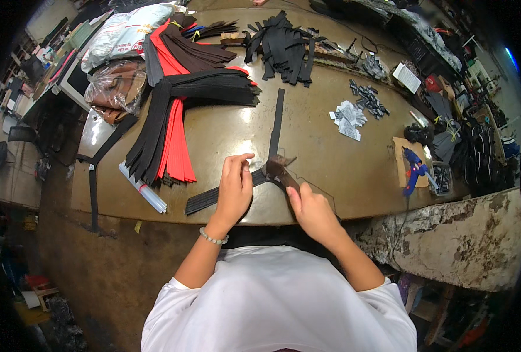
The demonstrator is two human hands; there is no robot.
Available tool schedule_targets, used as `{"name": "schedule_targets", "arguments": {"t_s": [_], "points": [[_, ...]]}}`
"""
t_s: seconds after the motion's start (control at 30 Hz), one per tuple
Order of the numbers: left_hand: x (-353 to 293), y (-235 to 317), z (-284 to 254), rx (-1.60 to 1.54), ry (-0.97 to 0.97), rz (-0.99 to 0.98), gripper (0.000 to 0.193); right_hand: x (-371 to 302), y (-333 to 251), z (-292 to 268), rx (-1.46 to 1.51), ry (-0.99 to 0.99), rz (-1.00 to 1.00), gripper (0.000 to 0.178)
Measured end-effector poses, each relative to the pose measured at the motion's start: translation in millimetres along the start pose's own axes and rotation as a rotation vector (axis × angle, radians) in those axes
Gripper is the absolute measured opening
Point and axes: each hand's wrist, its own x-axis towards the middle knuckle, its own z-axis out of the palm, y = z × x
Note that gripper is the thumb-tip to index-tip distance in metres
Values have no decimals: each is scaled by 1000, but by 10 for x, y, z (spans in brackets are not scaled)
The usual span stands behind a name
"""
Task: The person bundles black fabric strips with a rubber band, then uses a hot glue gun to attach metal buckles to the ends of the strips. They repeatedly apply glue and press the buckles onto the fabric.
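**Inspector A:** Packages first. A white plastic bag [128, 32] with red print lies at the far left corner of the table [307, 176]; a clear plastic bag [115, 88] of brown material sits just in front of it. A white label card [407, 77] lies at the far right, and small grey-white tags [348, 119] lie scattered right of centre. A blue glue gun [413, 170] rests on a piece of cardboard [402, 154] near the right edge.

**Inspector B:** Hands?

**Inspector A:** The left hand [236, 185] has its fingers pressed down together on a black strap [222, 196] at the near edge. The right hand [308, 208] is closed around a brown-handled tool [281, 170] whose head meets that strap. A second black strip [277, 123] runs from there toward the far side.

**Inspector B:** Edges and room?

**Inspector A:** The near edge curves under both wrists. The centre of the table is open between the hands and the fanned black and red strips [175, 123] on the left. White sticks [143, 188] lie by the near-left edge, and one black strip hangs over it.

**Inspector B:** Obscured?

**Inspector A:** The tool's working end is hidden by the fingers. The black pile [284, 47] at the far side is too tangled to sort out. The shelves on the right are blurred.
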Motion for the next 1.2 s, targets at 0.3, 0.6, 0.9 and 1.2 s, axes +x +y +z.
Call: {"name": "schedule_targets", "arguments": {"t_s": [0.3,0.6,0.9,1.2], "points": [[-98,112,-58,308,-154,104,29,85,1283,-640,-330,654,331,50],[652,458,-222,-43,-424,14,16,23,1771,-769,-563,705,433,47],[404,-843,-3266,305,841,15,26,31,1680,-705,-565,749,389,40],[-526,-2729,-3456,754,685,-422,26,352,1194,-763,-551,921,56,28]]}}
